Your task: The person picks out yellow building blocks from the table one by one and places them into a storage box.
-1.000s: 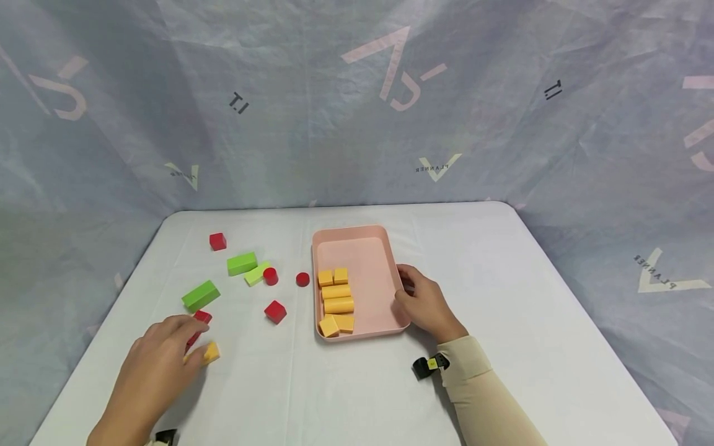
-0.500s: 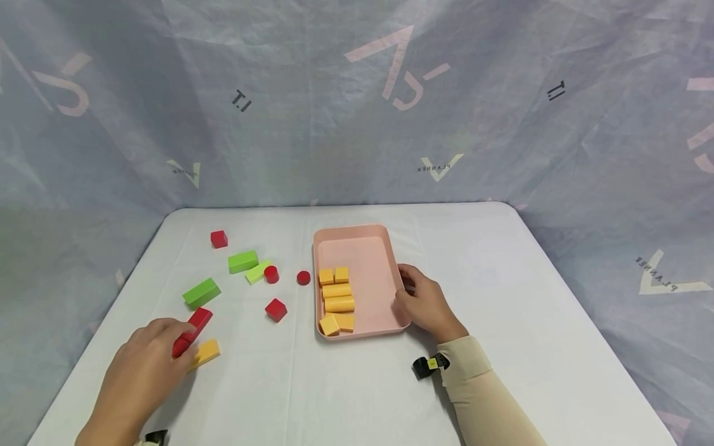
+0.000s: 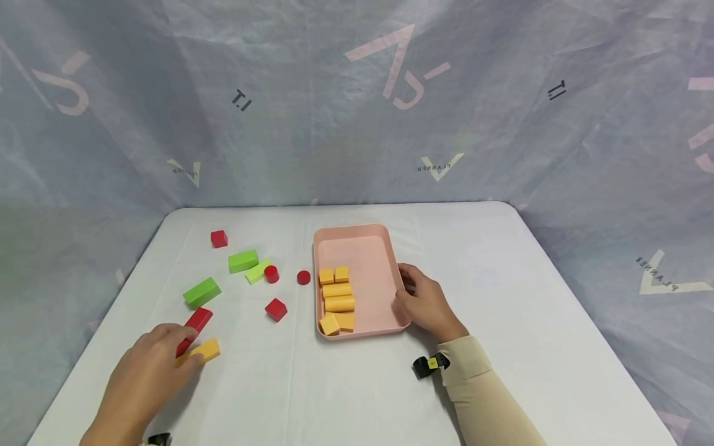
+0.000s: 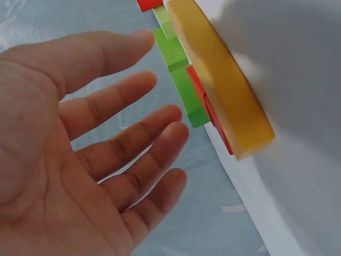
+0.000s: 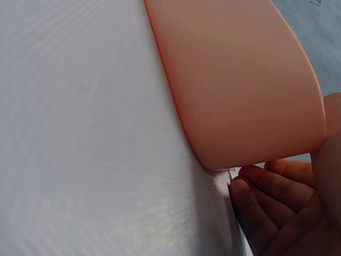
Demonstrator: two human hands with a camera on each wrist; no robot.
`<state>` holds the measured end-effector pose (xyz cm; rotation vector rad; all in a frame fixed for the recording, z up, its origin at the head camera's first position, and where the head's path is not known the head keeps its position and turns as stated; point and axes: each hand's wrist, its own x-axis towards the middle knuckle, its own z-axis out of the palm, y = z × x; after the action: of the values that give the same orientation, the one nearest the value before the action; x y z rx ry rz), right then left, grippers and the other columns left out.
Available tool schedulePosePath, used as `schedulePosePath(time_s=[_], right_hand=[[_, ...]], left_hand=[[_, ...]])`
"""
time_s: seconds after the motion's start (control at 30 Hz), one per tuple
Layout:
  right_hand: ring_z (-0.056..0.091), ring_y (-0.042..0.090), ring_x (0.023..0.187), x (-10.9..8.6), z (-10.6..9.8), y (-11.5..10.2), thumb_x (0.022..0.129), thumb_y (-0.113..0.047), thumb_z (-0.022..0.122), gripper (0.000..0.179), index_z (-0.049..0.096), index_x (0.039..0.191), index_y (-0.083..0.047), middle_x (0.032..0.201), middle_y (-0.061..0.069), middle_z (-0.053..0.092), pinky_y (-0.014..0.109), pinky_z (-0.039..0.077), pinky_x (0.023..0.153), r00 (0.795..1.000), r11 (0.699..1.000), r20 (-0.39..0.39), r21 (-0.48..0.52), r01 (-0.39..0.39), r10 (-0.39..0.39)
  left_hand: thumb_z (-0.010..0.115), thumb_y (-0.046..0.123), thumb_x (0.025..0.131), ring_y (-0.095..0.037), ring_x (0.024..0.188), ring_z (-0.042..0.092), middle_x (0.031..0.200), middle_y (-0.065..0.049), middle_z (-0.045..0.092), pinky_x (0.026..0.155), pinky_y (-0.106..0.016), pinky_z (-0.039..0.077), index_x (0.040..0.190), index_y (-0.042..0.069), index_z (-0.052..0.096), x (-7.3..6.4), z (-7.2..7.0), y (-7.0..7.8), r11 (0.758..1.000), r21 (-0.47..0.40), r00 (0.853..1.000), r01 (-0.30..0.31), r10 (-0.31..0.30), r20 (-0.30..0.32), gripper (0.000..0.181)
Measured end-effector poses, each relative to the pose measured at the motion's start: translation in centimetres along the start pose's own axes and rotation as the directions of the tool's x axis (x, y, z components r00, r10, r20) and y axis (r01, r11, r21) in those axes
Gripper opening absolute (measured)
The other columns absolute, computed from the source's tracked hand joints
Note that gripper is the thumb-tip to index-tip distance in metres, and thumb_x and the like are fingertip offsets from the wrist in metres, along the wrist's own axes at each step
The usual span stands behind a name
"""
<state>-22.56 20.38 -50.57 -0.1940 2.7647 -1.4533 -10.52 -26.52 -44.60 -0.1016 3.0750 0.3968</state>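
Note:
My left hand (image 3: 146,373) hovers at the near left of the table, fingers spread and nothing between them in the left wrist view. Close beside its fingertips lies a yellow rectangular block (image 3: 209,350), seen large as a yellow bar (image 4: 226,85) from that wrist. Just behind it are red blocks (image 3: 196,322) in a line, partly covered by the fingers. My right hand (image 3: 426,305) holds the right side of a shallow pink tray (image 3: 362,248), thumb over the rim, other fingers outside the wall. Several yellow blocks (image 3: 338,304) sit along the tray's left side.
Green blocks (image 3: 202,293) and a light green piece (image 3: 256,272) lie left of the tray. Red cubes (image 3: 276,310) and round red pieces (image 3: 303,277) are scattered among them. A grey printed cloth (image 3: 357,124) hangs behind the white table (image 3: 480,248).
My left hand has shifted slightly left and toward me, uncovering more of the red blocks, and its thumb again overlaps the yellow block. The right hand and tray have stayed put.

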Motion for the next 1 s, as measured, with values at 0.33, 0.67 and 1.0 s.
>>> schedulePosePath(time_s=[0.33,0.67,1.0], right_hand=[[0.068,0.024,0.122,0.0,0.1,0.2,0.096,-0.014,0.057,0.053,0.053,0.149,-0.016,0.136,0.007,0.067,0.043,0.055,0.103,1.0,1.0,-0.005,0.003,0.003,-0.003],[0.069,0.025,0.122,0.0,0.2,0.4,0.096,-0.013,0.057,0.053,0.053,0.148,-0.016,0.136,0.007,0.067,0.043,0.055,0.103,1.0,1.0,-0.007,0.007,0.009,-0.009],[0.068,0.023,0.123,0.1,0.1,0.1,0.095,-0.012,0.057,0.054,0.053,0.149,-0.016,0.136,0.007,0.067,0.043,0.055,0.103,1.0,1.0,-0.01,0.009,0.02,-0.02]], left_hand=[[0.09,0.03,0.078,-0.027,0.091,0.062,0.112,-0.015,0.07,0.082,-0.055,0.055,0.119,0.005,0.072,0.5,0.8,0.2,1.0,0.012,0.996,0.004,-0.005,0.085,0.051],[0.091,0.03,0.077,-0.028,0.088,0.061,0.109,-0.016,0.071,0.084,-0.057,0.055,0.116,0.005,0.073,1.2,1.4,0.4,0.999,0.047,0.992,0.004,-0.011,0.128,0.049],[0.092,0.026,0.076,-0.029,0.088,0.063,0.108,-0.016,0.073,0.08,-0.057,0.056,0.116,0.004,0.073,1.4,1.5,0.6,0.997,0.075,0.993,-0.002,-0.007,0.114,0.05]])
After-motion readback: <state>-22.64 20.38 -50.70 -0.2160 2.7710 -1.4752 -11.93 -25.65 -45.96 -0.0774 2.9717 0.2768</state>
